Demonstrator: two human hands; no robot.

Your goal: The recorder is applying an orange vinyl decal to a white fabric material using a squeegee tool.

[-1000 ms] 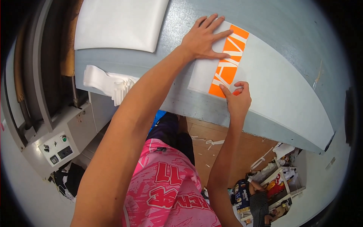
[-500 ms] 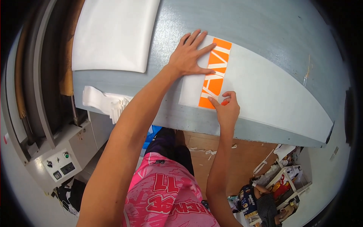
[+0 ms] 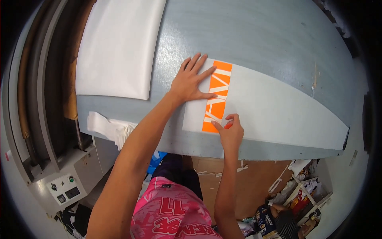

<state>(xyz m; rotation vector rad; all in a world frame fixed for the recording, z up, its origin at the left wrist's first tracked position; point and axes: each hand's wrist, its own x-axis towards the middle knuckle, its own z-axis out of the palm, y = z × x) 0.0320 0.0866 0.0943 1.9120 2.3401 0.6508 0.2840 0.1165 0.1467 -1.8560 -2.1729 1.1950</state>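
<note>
On the grey-blue table lies a large white sheet with a curved far edge. Near its left end is an orange strip with white letter shapes. My left hand lies flat with fingers spread, its thumb and index fingertips touching the strip. At the near end of the strip, the thumb of my right hand rests on the orange. The fingers of that hand are curled around a small red-orange piece, mostly hidden; what it is cannot be made out.
A folded white sheet lies at the table's far left. White strips are bunched near the front edge. Left stands a machine with rollers and a control panel. Lower right, a person is beside a cluttered rack.
The whole scene sits lower in the picture, as the view has shifted. Both hands keep nearly the same places on the strip.
</note>
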